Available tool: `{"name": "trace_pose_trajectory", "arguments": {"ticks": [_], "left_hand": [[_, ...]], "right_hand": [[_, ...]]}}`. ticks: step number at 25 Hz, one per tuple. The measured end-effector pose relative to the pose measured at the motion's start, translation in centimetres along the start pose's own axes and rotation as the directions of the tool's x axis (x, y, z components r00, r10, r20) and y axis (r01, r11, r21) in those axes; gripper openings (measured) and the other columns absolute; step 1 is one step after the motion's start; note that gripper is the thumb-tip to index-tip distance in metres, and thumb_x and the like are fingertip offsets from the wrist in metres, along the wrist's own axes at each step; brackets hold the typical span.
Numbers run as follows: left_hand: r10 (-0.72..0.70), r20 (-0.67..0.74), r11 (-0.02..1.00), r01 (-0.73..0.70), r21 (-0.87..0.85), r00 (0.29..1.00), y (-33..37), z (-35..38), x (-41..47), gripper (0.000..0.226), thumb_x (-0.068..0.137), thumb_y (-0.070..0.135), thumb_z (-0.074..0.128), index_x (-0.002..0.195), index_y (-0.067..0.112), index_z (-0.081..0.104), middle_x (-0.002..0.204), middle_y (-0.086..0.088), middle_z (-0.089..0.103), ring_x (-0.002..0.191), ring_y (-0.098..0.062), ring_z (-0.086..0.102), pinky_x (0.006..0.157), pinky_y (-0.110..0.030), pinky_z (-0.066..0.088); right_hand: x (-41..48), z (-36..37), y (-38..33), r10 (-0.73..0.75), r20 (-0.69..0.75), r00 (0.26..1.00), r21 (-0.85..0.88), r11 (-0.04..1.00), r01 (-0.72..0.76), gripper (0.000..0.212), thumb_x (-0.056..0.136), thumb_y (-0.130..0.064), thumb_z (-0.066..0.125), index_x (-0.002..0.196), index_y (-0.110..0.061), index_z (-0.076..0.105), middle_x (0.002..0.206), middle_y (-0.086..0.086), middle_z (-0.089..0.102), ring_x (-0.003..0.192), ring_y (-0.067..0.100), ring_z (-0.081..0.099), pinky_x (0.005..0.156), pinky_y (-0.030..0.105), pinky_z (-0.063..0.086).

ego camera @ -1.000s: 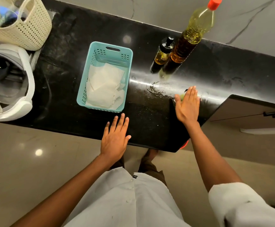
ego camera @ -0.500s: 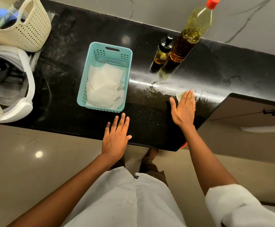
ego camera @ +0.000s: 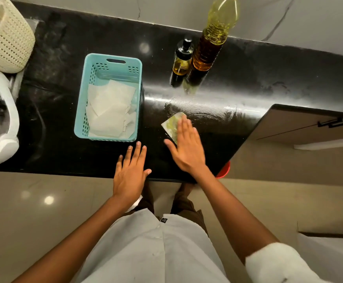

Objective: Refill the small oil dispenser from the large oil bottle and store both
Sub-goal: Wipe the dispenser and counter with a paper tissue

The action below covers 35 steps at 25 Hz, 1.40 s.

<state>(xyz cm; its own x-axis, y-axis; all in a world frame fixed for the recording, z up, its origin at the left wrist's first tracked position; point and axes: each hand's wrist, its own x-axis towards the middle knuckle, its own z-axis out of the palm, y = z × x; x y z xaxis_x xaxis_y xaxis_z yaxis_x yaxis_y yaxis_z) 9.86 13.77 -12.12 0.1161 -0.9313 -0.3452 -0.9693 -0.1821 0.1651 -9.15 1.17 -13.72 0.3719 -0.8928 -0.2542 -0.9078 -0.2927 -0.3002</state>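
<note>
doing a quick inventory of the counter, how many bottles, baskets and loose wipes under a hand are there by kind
Oil bottles: 2, the large oil bottle and the small oil dispenser
Baskets: 2, the teal basket holding white paper sheets and the cream basket
Wipes under a hand: 1, the oil-stained wipe under the right hand
Total: 5

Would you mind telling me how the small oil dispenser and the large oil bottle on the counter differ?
The small oil dispenser is short with a black pump top; the large oil bottle is far taller with a red cap. The dispenser's glass looks dark, the bottle's plastic clear. Both stand upright, side by side, holding golden oil.
</note>
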Motion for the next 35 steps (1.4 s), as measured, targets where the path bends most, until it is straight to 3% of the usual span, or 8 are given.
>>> {"name": "trace_pose_trajectory", "arguments": {"ticks": [6, 8, 10, 14, 21, 25, 31, 35], "left_hand": [[-0.033, 0.049, 0.999, 0.033, -0.009, 0.998, 0.6, -0.1, 0.3, 0.090, 0.102, 0.042, 0.064, 0.171, 0.019, 0.011, 0.179, -0.004, 0.003, 0.165, -0.030, 0.007, 0.130, -0.055, 0.021], [-0.050, 0.064, 0.999, 0.051, -0.018, 0.997, 0.9, -0.5, 0.4, 0.090, 0.104, 0.042, 0.061, 0.171, 0.021, 0.005, 0.179, -0.002, -0.003, 0.166, -0.029, 0.001, 0.131, -0.055, 0.017], [-0.051, 0.083, 0.999, 0.053, -0.014, 0.995, 1.3, -0.9, 0.5, 0.090, 0.105, 0.041, 0.059, 0.171, 0.021, 0.002, 0.179, -0.002, -0.006, 0.166, -0.029, -0.002, 0.132, -0.055, 0.015], [-0.057, 0.121, 0.998, 0.057, 0.001, 0.991, 1.5, -1.6, 0.8, 0.091, 0.105, 0.041, 0.059, 0.171, 0.022, -0.001, 0.179, -0.001, -0.010, 0.166, -0.029, -0.004, 0.133, -0.054, 0.014], [-0.052, 0.164, 0.998, 0.046, 0.040, 0.985, 1.7, -2.5, 1.1, 0.094, 0.105, 0.043, 0.059, 0.171, 0.023, -0.005, 0.179, 0.000, -0.014, 0.166, -0.028, -0.004, 0.133, -0.052, 0.015], [-0.048, 0.161, 0.999, 0.044, 0.028, 0.986, 1.6, -2.5, 1.1, 0.093, 0.106, 0.044, 0.059, 0.171, 0.024, -0.006, 0.179, -0.001, -0.015, 0.166, -0.028, -0.005, 0.133, -0.052, 0.015], [-0.042, 0.143, 0.999, 0.039, 0.027, 0.989, 1.5, -2.3, 1.0, 0.093, 0.106, 0.043, 0.058, 0.171, 0.023, -0.006, 0.178, 0.000, -0.015, 0.166, -0.028, -0.006, 0.133, -0.053, 0.014], [-0.045, 0.119, 0.999, 0.044, 0.013, 0.992, 1.4, -1.7, 1.2, 0.095, 0.103, 0.042, 0.062, 0.171, 0.023, -0.002, 0.179, 0.000, -0.012, 0.166, -0.028, -0.001, 0.132, -0.054, 0.016]], "right_hand": [[-0.3, -3.5, 6.3, 0.275, -0.152, 0.949, 0.051, 0.961, -0.270, 0.086, 0.109, -0.067, 0.019, 0.169, -0.007, 0.007, 0.178, 0.011, -0.003, 0.165, 0.025, -0.003, 0.135, 0.044, 0.005], [0.0, -3.6, 4.9, 0.212, -0.252, 0.944, 0.119, 0.975, -0.187, 0.070, 0.112, -0.048, 0.040, 0.165, -0.005, 0.028, 0.173, 0.014, 0.023, 0.158, 0.031, 0.025, 0.129, 0.044, 0.030], [0.2, -2.9, 3.0, 0.141, -0.254, 0.957, 0.112, 0.987, -0.115, 0.059, 0.109, -0.037, 0.054, 0.158, -0.005, 0.043, 0.156, 0.015, 0.045, 0.136, 0.031, 0.048, 0.106, 0.043, 0.053], [1.6, -1.8, 0.7, 0.143, -0.272, 0.952, 0.002, 0.989, -0.148, 0.048, 0.106, -0.034, 0.060, 0.146, -0.008, 0.058, 0.128, 0.012, 0.058, 0.104, 0.029, 0.054, 0.082, 0.039, 0.051], [1.2, -1.3, -1.0, -0.063, -0.309, 0.949, 0.047, 0.996, 0.081, 0.010, 0.098, -0.008, 0.065, 0.105, -0.004, 0.071, 0.096, 0.009, 0.058, 0.077, 0.023, 0.053, 0.054, 0.041, 0.051], [-0.7, -2.2, 0.4, -0.199, -0.230, 0.953, 0.054, 0.975, 0.217, 0.022, 0.100, -0.018, 0.062, 0.117, -0.008, 0.070, 0.102, 0.007, 0.055, 0.078, 0.021, 0.055, 0.054, 0.034, 0.049], [0.0, -3.8, 2.9, 0.265, -0.345, 0.900, 0.265, 0.948, -0.178, 0.023, 0.099, -0.023, 0.069, 0.103, -0.002, 0.077, 0.109, 0.005, 0.059, 0.083, 0.021, 0.062, 0.072, 0.039, 0.060], [-1.0, -2.5, 1.8, 0.149, -0.349, 0.925, 0.200, 0.976, -0.082, 0.021, 0.097, -0.025, 0.076, 0.101, -0.005, 0.072, 0.107, 0.005, 0.063, 0.090, 0.019, 0.062, 0.070, 0.032, 0.057]]}}
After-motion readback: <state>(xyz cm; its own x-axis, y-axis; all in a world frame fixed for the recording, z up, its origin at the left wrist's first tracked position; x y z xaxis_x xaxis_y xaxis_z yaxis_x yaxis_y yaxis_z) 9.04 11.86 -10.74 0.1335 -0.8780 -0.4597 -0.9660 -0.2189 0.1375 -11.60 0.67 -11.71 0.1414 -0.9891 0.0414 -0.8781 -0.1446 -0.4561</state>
